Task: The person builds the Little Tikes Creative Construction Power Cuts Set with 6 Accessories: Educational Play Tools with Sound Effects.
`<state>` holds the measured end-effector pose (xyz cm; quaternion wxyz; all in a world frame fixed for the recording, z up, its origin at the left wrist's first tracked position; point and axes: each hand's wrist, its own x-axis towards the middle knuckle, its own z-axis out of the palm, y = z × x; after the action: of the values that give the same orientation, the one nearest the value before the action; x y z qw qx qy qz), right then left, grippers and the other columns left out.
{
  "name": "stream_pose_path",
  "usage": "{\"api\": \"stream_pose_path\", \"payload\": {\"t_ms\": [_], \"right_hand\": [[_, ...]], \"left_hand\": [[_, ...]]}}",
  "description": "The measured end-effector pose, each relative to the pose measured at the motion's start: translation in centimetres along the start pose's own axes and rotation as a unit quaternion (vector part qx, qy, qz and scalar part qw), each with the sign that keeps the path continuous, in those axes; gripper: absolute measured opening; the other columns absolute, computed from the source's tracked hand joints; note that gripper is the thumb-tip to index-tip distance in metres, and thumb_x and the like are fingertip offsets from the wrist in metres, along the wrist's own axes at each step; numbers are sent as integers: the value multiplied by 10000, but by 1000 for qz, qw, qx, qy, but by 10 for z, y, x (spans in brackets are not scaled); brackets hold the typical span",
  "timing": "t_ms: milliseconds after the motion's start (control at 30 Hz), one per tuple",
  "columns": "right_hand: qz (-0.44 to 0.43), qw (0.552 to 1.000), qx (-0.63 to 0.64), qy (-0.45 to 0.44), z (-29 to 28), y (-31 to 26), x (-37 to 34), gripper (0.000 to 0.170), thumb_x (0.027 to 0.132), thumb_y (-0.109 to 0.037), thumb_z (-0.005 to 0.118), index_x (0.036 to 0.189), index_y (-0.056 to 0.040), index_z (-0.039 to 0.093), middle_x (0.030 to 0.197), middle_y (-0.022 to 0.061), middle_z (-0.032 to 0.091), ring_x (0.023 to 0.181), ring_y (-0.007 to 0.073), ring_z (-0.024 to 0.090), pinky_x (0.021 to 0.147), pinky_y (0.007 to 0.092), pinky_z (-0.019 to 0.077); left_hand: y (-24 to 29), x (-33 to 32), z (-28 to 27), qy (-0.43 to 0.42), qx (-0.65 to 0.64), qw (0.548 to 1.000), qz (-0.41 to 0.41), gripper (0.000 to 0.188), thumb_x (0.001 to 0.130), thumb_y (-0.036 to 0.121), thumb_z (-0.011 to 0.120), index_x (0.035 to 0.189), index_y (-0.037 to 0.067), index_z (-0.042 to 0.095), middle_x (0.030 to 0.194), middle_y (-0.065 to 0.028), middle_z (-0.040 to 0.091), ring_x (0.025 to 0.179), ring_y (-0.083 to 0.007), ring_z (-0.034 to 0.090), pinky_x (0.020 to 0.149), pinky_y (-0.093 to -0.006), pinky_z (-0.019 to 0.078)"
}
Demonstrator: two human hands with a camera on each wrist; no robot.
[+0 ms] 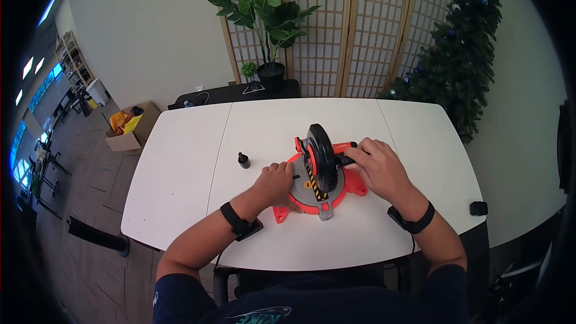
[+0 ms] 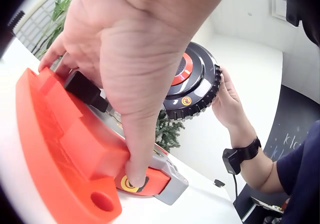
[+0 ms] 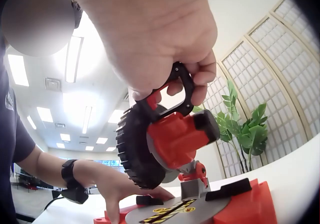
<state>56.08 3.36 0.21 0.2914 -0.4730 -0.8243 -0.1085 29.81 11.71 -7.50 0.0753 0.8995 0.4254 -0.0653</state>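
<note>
A toy miter saw [image 1: 323,157] stands on the white table, with a red-orange base [image 1: 355,185], grey turntable [image 3: 172,211] and black toothed-edge blade guard [image 2: 197,86]. Its saw head is tilted up over a yellow-and-black striped strip. My right hand [image 1: 383,168] grips the black loop handle [image 3: 187,86], fingers passing through the opening. On the base's left side, my left hand [image 1: 276,185] holds the saw, its thumb [image 2: 136,171] over the yellow sticker at the front rim and its fingers reaching toward the back near a black clamp piece [image 2: 86,90].
A small black dropper-like bottle [image 1: 244,161] stands left of the saw. A small black object [image 1: 478,208] sits at the table's right edge. Behind the white table [image 1: 180,180] are a potted plant [image 1: 271,72] and a folding screen. An open cardboard box [image 1: 129,138] stands beyond the left edge.
</note>
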Motion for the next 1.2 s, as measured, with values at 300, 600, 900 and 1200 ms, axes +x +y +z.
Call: {"api": "stream_pose_path", "payload": {"t_ms": [300, 600, 900, 1200], "right_hand": [[8, 999, 42, -25, -6, 6, 18, 219, 876, -237, 704, 1066, -138, 662, 855, 56, 550, 800, 253, 606, 741, 378, 486], [59, 993, 101, -34, -8, 6, 21, 230, 897, -243, 704, 1085, -116, 663, 889, 76, 554, 805, 269, 605, 736, 383, 507], [114, 989, 96, -16, -2, -1, 18, 400, 912, -322, 715, 1185, -61, 583, 1079, 102, 528, 809, 272, 657, 706, 370, 537], [135, 947, 277, -87, 7, 51, -2, 851, 901, -690, 557, 1402, -42, 328, 1145, 113, 458, 767, 196, 566, 723, 323, 499]], "left_hand": [[0, 0, -2, -1, -1, 1000, 8, 1296, 491, 664, 903, 1395, -103, 381, 1324, -248, 538, 1248, -412, 529, 1063, -475, 431], [-7, 0, 11, 68, 22, 996, 45, 1244, 488, 643, 904, 1336, -121, 408, 1190, -228, 581, 1148, -388, 579, 990, -460, 469], [-11, -2, 13, 81, 25, 995, 54, 1218, 494, 640, 901, 1327, -106, 420, 1193, -225, 582, 1137, -385, 586, 984, -452, 473], [-14, -5, 17, 93, -4, 994, 52, 1246, 497, 650, 900, 1364, -93, 399, 1293, -260, 539, 1232, -419, 539, 1056, -473, 435]]}}
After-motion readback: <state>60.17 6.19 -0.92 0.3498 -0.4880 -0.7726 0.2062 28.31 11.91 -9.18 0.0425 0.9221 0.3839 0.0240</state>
